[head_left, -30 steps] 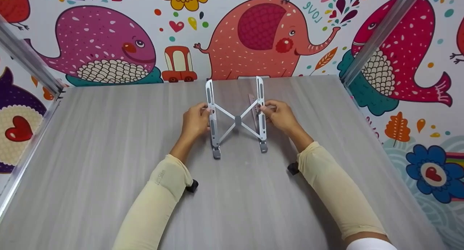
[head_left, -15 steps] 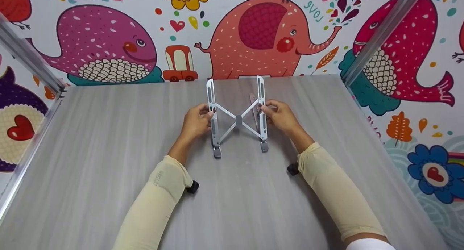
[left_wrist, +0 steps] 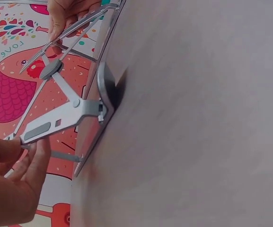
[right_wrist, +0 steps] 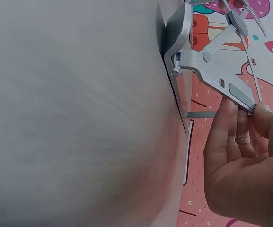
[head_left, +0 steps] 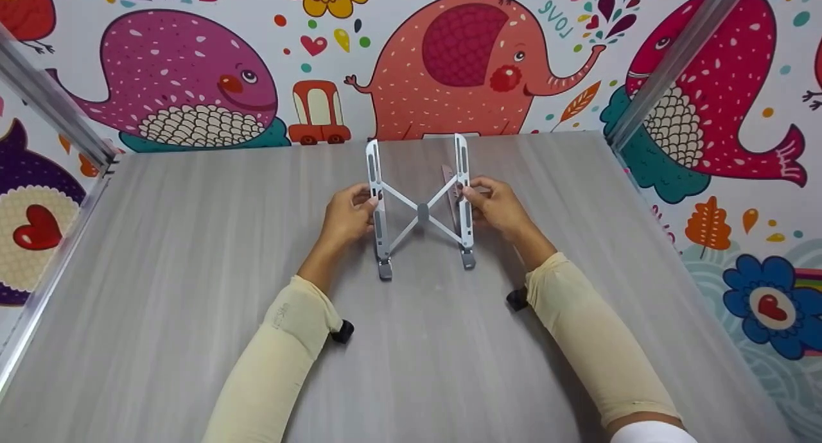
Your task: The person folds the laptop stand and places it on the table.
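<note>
A silver folding laptop stand [head_left: 422, 213] stands unfolded on the table, its two side rails joined by an X of thin bars with a grey hub. My left hand [head_left: 347, 215] grips the left rail between thumb and fingers, about halfway along. On the other side, my right hand [head_left: 499, 205] pinches the right rail at much the same height. The left wrist view shows the left hand [left_wrist: 13, 175] under the raised arm of the stand [left_wrist: 56, 120]. In the right wrist view the right thumb and fingers [right_wrist: 228, 123] close on the upper end of the stand's arm [right_wrist: 221, 78].
The wood-grain table [head_left: 192, 269] reaches back to a wall [head_left: 334, 58] printed with cartoon animals. Metal posts [head_left: 674, 64] rise at both back corners. Each sleeve has a small black piece [head_left: 342, 331] at the wrist.
Both hands keep their hold on the stand's rails. The stand stays in the same place, apart from a very slight shift of the whole view.
</note>
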The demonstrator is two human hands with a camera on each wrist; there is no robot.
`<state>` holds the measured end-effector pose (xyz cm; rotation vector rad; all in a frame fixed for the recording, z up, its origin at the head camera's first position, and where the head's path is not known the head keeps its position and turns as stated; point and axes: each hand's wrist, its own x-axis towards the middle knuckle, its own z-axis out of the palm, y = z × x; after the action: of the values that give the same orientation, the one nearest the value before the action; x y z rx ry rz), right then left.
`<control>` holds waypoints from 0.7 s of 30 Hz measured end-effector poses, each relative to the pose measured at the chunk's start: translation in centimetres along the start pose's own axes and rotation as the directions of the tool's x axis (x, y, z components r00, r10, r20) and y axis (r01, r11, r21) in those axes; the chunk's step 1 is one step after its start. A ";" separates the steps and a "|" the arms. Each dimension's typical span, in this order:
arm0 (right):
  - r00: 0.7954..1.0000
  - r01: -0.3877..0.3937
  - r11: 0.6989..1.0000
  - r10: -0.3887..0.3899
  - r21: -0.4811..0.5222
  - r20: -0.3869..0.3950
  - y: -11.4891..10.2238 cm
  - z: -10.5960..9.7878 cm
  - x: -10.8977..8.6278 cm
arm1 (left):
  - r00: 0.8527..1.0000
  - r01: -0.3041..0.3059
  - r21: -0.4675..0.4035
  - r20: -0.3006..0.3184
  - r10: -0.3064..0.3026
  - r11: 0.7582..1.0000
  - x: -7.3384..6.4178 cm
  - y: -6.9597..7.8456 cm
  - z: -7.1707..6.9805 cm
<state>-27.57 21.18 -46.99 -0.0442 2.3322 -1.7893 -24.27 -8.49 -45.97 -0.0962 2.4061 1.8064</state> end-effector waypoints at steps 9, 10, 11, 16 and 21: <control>1.000 -0.027 0.999 0.027 0.027 0.013 0.0 0.3 0.2 | 1.000 0.025 -0.036 -0.013 -0.026 0.999 0.2 0.1 0.4; 0.999 -0.038 0.999 0.037 0.030 0.017 0.0 0.3 0.2 | 0.999 0.034 -0.043 -0.010 -0.034 0.998 0.2 0.1 0.4; 0.999 -0.048 0.998 0.048 0.034 0.021 0.1 0.3 0.3 | 0.999 0.042 -0.048 -0.007 -0.042 0.998 0.2 0.2 0.5; 0.995 -0.089 0.995 0.086 0.050 0.056 0.0 0.1 0.5 | 0.998 0.065 -0.070 0.000 -0.065 0.995 0.3 0.3 0.7; 0.993 -0.099 0.994 0.096 0.037 0.069 -0.3 0.0 0.5 | 0.998 0.057 -0.082 -0.006 -0.058 0.995 0.3 0.5 0.9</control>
<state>-28.11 20.99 -46.82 0.0152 2.2124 -1.7600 -24.61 -7.45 -45.84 -0.1796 2.3103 1.8827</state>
